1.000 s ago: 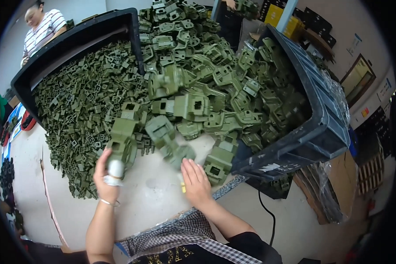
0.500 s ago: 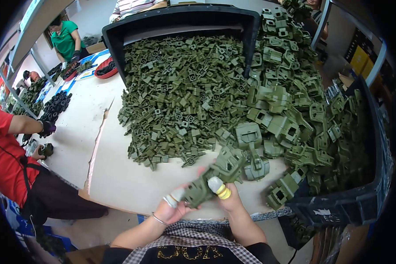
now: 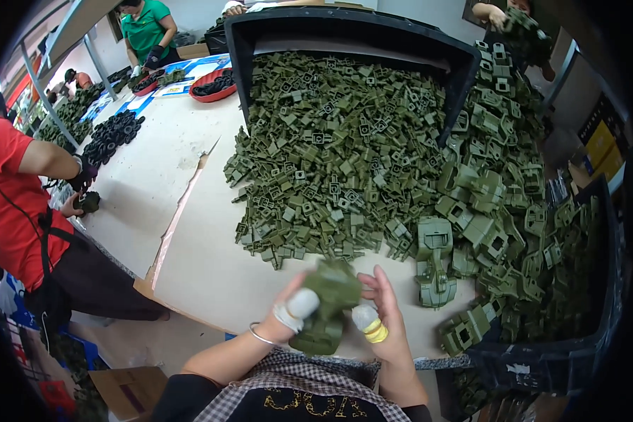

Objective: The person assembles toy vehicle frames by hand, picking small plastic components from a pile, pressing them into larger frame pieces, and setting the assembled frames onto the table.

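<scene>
My left hand (image 3: 293, 309) and my right hand (image 3: 380, 313) hold one olive-green plastic part (image 3: 327, 304) between them, close to my chest above the near table edge. White tape wraps my left thumb; my right thumb has white and yellow tape. Just beyond my hands lies a heap of small green plastic pieces (image 3: 330, 148) spilling from a tipped black crate (image 3: 344, 28). To the right, larger green housings (image 3: 499, 211) are piled, and one larger housing (image 3: 435, 260) lies nearest my right hand.
A second dark crate (image 3: 541, 362) stands at the right front. A person in a red shirt (image 3: 14, 204) works at the left, a person in green (image 3: 148, 32) at the far end. Black rubber rings (image 3: 112, 133) and a red tray (image 3: 214, 84) lie far left.
The view has swung left and tilted. Both hands have drawn the green part closer to my body and turned it; it now sits upright between my thumbs.
</scene>
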Action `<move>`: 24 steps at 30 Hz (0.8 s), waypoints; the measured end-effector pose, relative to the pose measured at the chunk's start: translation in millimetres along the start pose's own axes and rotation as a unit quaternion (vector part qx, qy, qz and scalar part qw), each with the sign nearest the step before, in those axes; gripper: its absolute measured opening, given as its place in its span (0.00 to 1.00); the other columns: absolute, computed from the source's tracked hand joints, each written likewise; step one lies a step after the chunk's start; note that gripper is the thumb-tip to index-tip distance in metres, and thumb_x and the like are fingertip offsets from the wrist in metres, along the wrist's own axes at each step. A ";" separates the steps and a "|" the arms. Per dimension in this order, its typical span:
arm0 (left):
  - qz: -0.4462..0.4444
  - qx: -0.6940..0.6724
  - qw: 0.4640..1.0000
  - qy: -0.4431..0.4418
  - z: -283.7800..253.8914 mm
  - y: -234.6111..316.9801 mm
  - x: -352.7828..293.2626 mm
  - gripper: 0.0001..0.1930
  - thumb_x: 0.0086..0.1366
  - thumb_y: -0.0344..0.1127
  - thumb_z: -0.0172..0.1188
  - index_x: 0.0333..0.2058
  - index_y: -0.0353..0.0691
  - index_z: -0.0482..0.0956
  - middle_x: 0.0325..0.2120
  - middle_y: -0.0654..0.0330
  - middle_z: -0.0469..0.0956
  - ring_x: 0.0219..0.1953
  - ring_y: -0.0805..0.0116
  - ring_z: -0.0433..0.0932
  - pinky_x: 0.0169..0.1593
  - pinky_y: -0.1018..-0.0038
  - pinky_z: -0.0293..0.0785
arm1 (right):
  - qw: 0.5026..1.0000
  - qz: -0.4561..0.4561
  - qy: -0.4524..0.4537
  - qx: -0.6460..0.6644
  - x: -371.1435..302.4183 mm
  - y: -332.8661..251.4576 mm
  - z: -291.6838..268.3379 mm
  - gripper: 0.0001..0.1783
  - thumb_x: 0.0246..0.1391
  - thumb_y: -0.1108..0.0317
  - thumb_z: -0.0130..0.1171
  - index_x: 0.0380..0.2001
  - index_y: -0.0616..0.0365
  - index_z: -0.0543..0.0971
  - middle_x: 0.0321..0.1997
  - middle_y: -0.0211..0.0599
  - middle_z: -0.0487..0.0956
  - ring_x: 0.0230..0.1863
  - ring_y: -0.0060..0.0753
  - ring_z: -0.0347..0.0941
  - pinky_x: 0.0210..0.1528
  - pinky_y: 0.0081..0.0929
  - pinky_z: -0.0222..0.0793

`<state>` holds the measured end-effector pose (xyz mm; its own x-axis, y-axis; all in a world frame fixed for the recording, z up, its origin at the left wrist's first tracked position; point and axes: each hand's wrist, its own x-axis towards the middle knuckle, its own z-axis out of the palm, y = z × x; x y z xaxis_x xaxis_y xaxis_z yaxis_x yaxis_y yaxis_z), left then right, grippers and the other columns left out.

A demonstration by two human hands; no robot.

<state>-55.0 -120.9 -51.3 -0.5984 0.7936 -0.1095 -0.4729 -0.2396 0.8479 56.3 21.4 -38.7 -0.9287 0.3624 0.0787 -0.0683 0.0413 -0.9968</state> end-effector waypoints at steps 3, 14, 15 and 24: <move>0.097 0.231 0.968 -0.033 2.6 -11.6 -6.6 0.27 0.57 0.35 0.58 0.54 0.37 0.59 0.48 0.60 0.67 0.50 0.69 0.68 0.54 0.75 0.62 | 0.995 0.025 -0.003 0.097 1.0 -2.7 12.3 0.44 0.40 0.71 0.64 0.60 0.59 0.52 0.52 0.45 0.68 0.52 0.32 0.67 0.54 0.26 0.60; 0.065 0.030 0.972 0.223 -64.8 16.8 -17.1 0.27 0.63 0.56 0.44 0.52 0.43 0.64 0.42 0.62 0.72 0.41 0.68 0.72 0.44 0.68 0.71 | 0.904 -0.067 0.250 -0.340 15.9 -31.5 -55.8 0.34 0.38 0.73 0.61 0.53 0.60 0.63 0.47 0.46 0.67 0.44 0.43 0.66 0.50 0.37 0.61; 0.064 0.029 0.972 0.223 -69.9 19.4 -15.0 0.27 0.63 0.56 0.44 0.52 0.43 0.64 0.42 0.62 0.72 0.41 0.68 0.72 0.44 0.68 0.71 | 0.842 -0.047 0.217 -0.492 23.7 -35.7 -56.4 0.34 0.38 0.72 0.61 0.53 0.61 0.63 0.49 0.47 0.66 0.46 0.46 0.64 0.50 0.38 0.60; 0.071 0.104 0.952 0.279 -108.7 -16.5 43.7 0.25 0.61 0.56 0.48 0.49 0.43 0.67 0.43 0.65 0.71 0.43 0.73 0.71 0.46 0.73 0.70 | 0.773 -0.170 0.014 -0.611 56.1 22.5 6.2 0.25 0.42 0.72 0.52 0.49 0.63 0.66 0.48 0.47 0.68 0.46 0.44 0.63 0.46 0.36 0.61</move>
<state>-143.6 -143.1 -126.5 -0.9245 0.3270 -0.1958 -0.2585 -0.1603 0.9526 0.4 37.0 -56.8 -0.9237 0.1558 0.3500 0.1039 0.9812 -0.1625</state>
